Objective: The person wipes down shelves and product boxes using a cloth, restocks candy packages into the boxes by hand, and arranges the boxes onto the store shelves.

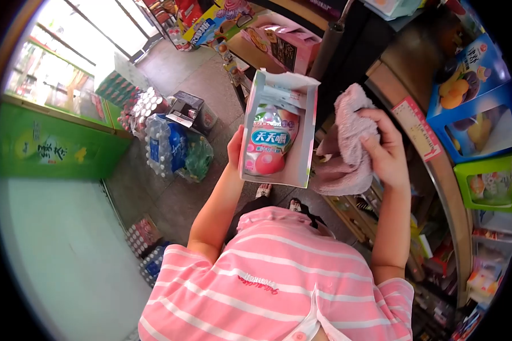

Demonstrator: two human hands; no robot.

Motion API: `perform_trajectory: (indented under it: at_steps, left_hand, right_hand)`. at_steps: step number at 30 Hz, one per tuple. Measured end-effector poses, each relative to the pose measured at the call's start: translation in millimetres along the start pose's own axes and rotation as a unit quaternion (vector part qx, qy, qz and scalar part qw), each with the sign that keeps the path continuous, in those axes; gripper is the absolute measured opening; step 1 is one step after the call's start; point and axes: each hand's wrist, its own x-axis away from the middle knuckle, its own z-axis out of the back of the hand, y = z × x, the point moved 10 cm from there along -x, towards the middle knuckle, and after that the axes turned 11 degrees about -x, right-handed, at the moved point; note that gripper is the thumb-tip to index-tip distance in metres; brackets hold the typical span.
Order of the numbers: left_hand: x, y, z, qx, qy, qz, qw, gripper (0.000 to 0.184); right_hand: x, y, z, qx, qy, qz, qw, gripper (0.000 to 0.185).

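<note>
An open-topped carton (310,136) with pink candy pouches (271,140) inside is in front of me, held up off the floor. My left hand (236,149) grips its left side, with most of the fingers hidden behind the carton. To the right, my right hand (388,149) is closed on a crumpled pinkish-grey cloth (352,142), thumb and fingers pinching its right edge. The cloth hangs down beside the carton's right wall.
A curved wooden shelf edge (445,196) runs down the right, with a blue box (471,105) and a green box (489,184) beside it. Wrapped bottle packs (168,145) and a black carton (192,112) stand on the floor at left, near a green-fronted cooler (51,145).
</note>
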Motion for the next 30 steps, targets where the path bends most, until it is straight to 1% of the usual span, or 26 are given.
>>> perform_trajectory:
  at_steps: [1, 2, 4, 5, 6, 7, 8, 9, 10, 12, 13, 14, 15, 16, 17, 18, 20, 21, 23, 24, 25, 26, 27, 28, 29, 30]
  left_hand:
    - [1.6, 0.4, -8.7, -0.015, -0.059, -0.027, 0.998, 0.055]
    - [2.5, -1.6, -9.0, -0.016, -0.062, -0.036, 0.997, 0.055]
    - [8.0, -11.7, 16.4, -0.044, 0.050, -0.008, 0.998, 0.052]
    - [12.1, -11.5, 38.6, -0.074, 0.057, -0.029, 0.995, 0.050]
    - [14.4, -11.7, 36.4, -0.076, 0.055, -0.036, 0.995, 0.050]
    - [17.1, -11.3, 33.4, -0.082, 0.051, -0.053, 0.994, 0.049]
    - [18.8, -12.4, 29.6, -0.087, 0.046, -0.070, 0.993, 0.048]
    - [19.8, -14.4, 16.8, -0.107, 0.097, -0.075, 0.987, 0.048]
    - [20.7, -16.1, -0.3, -0.107, 0.087, -0.078, 0.987, 0.048]
    - [18.0, -22.2, -45.5, -0.137, -0.002, -0.099, 0.986, 0.050]
    - [20.1, -28.6, -46.3, -0.194, 0.075, -0.083, 0.975, 0.052]
    - [19.8, -35.1, -55.4, -0.197, 0.064, -0.085, 0.975, 0.052]
    - [24.0, -37.3, -58.7, -0.236, 0.084, -0.102, 0.963, 0.052]
    - [24.1, -40.9, -59.7, -0.255, 0.075, -0.109, 0.958, 0.053]
    - [24.2, -44.4, -60.7, -0.275, 0.066, -0.116, 0.952, 0.053]
    - [23.7, -46.5, -69.2, -0.294, 0.058, -0.124, 0.946, 0.054]
    - [19.0, -62.4, -85.3, -0.164, 0.024, -0.104, 0.981, 0.056]
    - [20.4, -61.3, -93.3, -0.192, 0.012, -0.113, 0.975, 0.059]
    - [18.7, -62.9, -90.5, -0.162, -0.008, -0.092, 0.982, 0.060]
    - [17.7, -64.0, -95.0, -0.133, -0.028, -0.072, 0.988, 0.061]
    - [17.3, -59.0, -93.2, -0.144, -0.001, -0.081, 0.986, 0.061]
    - [18.1, -56.8, -101.8, -0.134, -0.023, -0.092, 0.986, 0.064]
    - [19.3, -56.7, -104.7, -0.102, -0.039, -0.084, 0.991, 0.065]
    - [22.5, -56.2, -107.4, -0.069, -0.053, -0.076, 0.993, 0.065]
    - [25.0, -57.3, -102.8, -0.050, -0.024, -0.074, 0.996, 0.065]
    - [27.4, -57.4, -103.1, -0.037, -0.052, -0.078, 0.995, 0.064]
  right_hand:
    - [-2.6, -6.3, -3.8, 0.051, -0.008, 0.025, 0.998, 0.026]
    - [-6.4, -11.6, -10.1, 0.078, -0.026, 0.046, 0.996, 0.026]
    - [-11.0, -32.7, -30.5, 0.160, -0.080, 0.116, 0.977, 0.028]
    - [-12.2, -43.3, -38.6, 0.164, -0.081, 0.147, 0.972, 0.028]
    - [-11.5, -52.7, -45.5, 0.167, -0.081, 0.178, 0.966, 0.027]
    - [-10.9, -54.5, -50.6, 0.172, -0.099, 0.177, 0.964, 0.032]
    - [-8.7, -58.0, -55.0, 0.173, -0.104, 0.183, 0.962, 0.032]
    - [-7.3, -53.1, -61.7, 0.174, -0.121, 0.150, 0.966, 0.035]
    - [-5.2, -48.4, -66.4, 0.179, -0.135, 0.119, 0.967, 0.039]
    - [6.4, -48.5, -68.8, 0.225, -0.142, 0.170, 0.949, 0.046]
    - [10.0, -46.2, -66.6, 0.221, -0.154, 0.149, 0.951, 0.050]
    - [14.3, -49.4, -61.0, 0.228, -0.149, 0.158, 0.949, 0.050]
    - [20.1, -51.5, -58.2, 0.218, -0.152, 0.164, 0.950, 0.051]
    - [25.5, -54.3, -56.6, 0.208, -0.158, 0.169, 0.950, 0.053]
    - [28.6, -53.7, -53.5, 0.212, -0.165, 0.143, 0.953, 0.054]
    - [32.8, -56.2, -51.4, 0.215, -0.164, 0.145, 0.952, 0.054]
    - [49.2, -72.5, -55.8, 0.229, -0.184, 0.229, 0.928, 0.055]
    - [54.4, -75.1, -53.6, 0.230, -0.183, 0.229, 0.928, 0.055]
    - [66.7, -66.4, -59.3, 0.259, -0.255, 0.168, 0.916, 0.054]
    - [73.2, -72.1, -54.7, 0.260, -0.253, 0.170, 0.916, 0.054]
    - [78.0, -78.3, -47.5, 0.246, -0.252, 0.166, 0.921, 0.052]
    - [80.3, -83.5, -39.9, 0.233, -0.251, 0.161, 0.925, 0.050]
    - [77.8, -97.6, -21.6, 0.186, -0.182, 0.190, 0.947, 0.048]
    - [76.8, -110.4, -8.1, 0.205, -0.130, 0.219, 0.945, 0.050]
    - [74.8, -103.6, 9.5, 0.180, -0.083, 0.193, 0.961, 0.050]
    - [74.5, -106.2, 18.5, 0.164, -0.049, 0.230, 0.958, 0.046]
